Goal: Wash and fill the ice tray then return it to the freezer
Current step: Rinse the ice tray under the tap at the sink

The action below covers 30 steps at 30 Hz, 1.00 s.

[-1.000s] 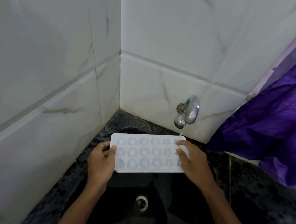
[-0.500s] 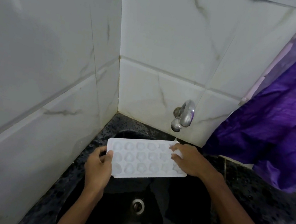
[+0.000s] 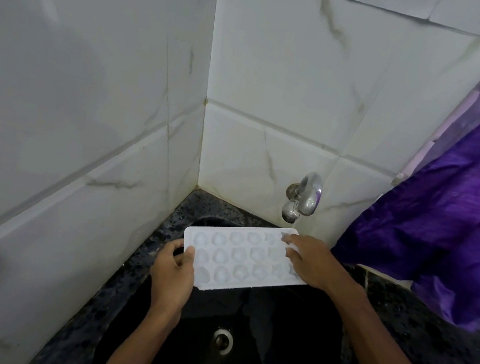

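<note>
Over sink (image 3: 272,328), left hand (image 3: 172,278) grips tray (image 3: 240,254).

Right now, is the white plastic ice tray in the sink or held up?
Held up. The left hand grips the white plastic ice tray by one end, the right hand rests on the other, above the black sink.

No readable text, label, brand, number or sign shows on anything here.

White ice tray (image 3: 239,255), black sink (image 3: 281,330), purple curtain (image 3: 456,235)
</note>
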{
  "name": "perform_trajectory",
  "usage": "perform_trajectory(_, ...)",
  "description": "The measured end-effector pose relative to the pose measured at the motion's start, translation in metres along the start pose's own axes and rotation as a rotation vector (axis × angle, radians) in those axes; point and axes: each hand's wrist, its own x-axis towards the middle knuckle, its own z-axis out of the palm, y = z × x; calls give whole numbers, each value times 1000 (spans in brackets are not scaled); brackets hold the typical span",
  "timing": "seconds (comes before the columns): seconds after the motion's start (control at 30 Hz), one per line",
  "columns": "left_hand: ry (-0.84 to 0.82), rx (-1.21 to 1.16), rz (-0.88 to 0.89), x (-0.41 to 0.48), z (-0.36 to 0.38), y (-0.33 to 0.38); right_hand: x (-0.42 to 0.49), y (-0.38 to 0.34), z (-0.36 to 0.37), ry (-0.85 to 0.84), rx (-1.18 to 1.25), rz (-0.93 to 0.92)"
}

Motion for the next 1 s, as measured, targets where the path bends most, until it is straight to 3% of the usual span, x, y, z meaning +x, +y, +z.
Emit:
perform_trajectory(0.13,34,-6,6,2,2,4,-1,-1,-4,41,48,-51)
perform_trajectory(0.4,56,-23,-10,3,3,5,-25,-6,-3,291,240,-118)
perform_trajectory(1.0,57,-23,9,-2,2,10,-36,-7,4,174,37,-56)
